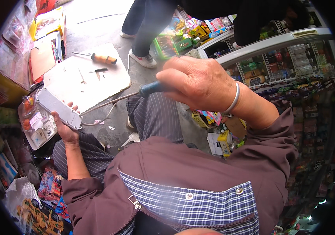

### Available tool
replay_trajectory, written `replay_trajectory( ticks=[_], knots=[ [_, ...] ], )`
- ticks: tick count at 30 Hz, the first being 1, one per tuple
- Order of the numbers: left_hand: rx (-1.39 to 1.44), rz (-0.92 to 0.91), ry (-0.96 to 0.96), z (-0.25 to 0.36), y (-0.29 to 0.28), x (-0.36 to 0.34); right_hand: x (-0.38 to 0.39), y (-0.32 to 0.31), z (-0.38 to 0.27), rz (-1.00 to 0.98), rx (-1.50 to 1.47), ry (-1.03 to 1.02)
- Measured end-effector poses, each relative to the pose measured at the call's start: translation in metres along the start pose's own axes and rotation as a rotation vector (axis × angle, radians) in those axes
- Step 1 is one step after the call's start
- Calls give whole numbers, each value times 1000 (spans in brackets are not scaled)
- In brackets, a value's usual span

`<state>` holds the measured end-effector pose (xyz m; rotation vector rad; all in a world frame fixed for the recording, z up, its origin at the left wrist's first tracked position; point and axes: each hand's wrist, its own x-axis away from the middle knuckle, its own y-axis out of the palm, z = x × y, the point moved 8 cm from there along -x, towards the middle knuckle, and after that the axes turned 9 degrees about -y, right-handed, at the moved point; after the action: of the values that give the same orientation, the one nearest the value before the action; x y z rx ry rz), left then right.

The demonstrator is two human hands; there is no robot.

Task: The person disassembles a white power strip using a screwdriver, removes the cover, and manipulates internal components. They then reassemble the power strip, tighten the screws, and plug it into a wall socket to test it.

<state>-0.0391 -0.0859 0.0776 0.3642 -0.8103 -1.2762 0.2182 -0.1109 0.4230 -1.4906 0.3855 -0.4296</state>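
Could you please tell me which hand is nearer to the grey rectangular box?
Left: the left hand holds the grey box; the right hand is off to the box's right, gripping a blue-handled screwdriver that points toward the box.

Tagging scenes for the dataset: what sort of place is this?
Probably a small shop: a glass-doored cooler stocked with bottles, crowded shelves of packaged goods on the right, and what looks like a toy vehicle at lower left.
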Motion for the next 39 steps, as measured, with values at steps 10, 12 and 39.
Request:
replay_trajectory(
  ticks=[10, 12, 39],
  knots=[
    [-29, 8, 59, 5, -3, 1, 9, 30, 29, -176, -530, 339],
    [-20, 8, 46, 4, -4, 0, 5, 20, 16, -82, -289, 142],
    [-55, -9, 130, 16, -34, 15, 23, 72, -5, 42, -681, 228]
  ],
)
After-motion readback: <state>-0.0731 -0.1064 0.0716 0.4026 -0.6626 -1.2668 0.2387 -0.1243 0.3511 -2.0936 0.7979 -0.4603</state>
